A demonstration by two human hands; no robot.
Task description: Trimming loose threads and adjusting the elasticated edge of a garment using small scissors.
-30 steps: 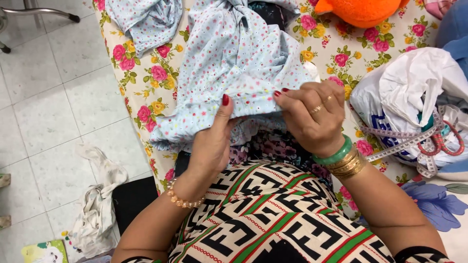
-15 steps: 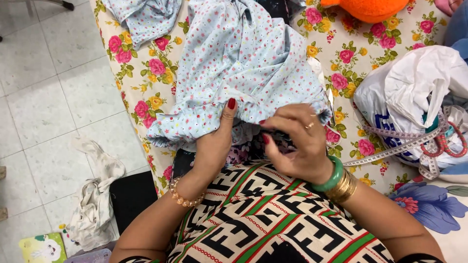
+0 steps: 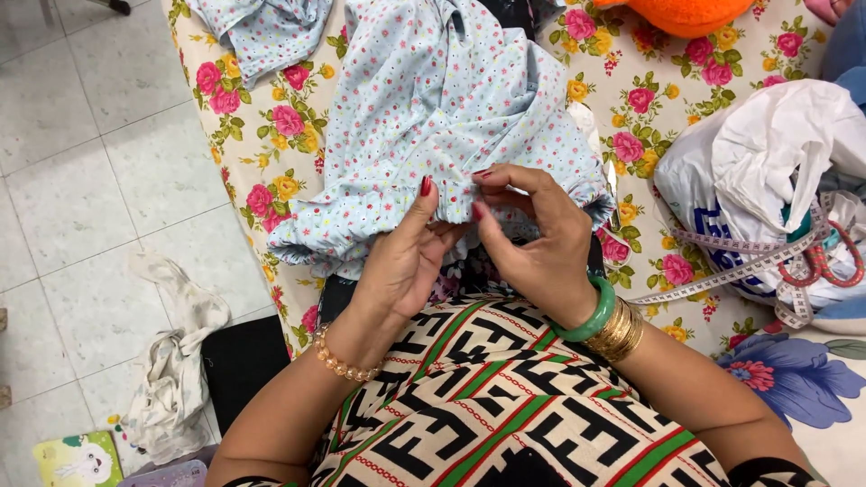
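Observation:
A light blue garment (image 3: 442, 108) with small pink flowers lies bunched on a table covered by a floral cloth (image 3: 262, 135). My left hand (image 3: 406, 261) pinches the garment's gathered near edge between thumb and fingers. My right hand (image 3: 532, 234), with a green bangle and gold bracelets at the wrist, grips the same gathered edge right beside it. Both hands sit close together at the table's near side, above my patterned top.
A white plastic bag (image 3: 767, 171) with a measuring tape (image 3: 722, 271) and scissors lies at the right. An orange soft thing (image 3: 686, 13) sits at the top. A second blue cloth piece (image 3: 262, 27) lies top left. White rags (image 3: 176, 361) lie on the tiled floor.
My right hand has moved left along the gathered edge toward my left hand, and its fingers now curl up over the hem. The left hand stayed in place.

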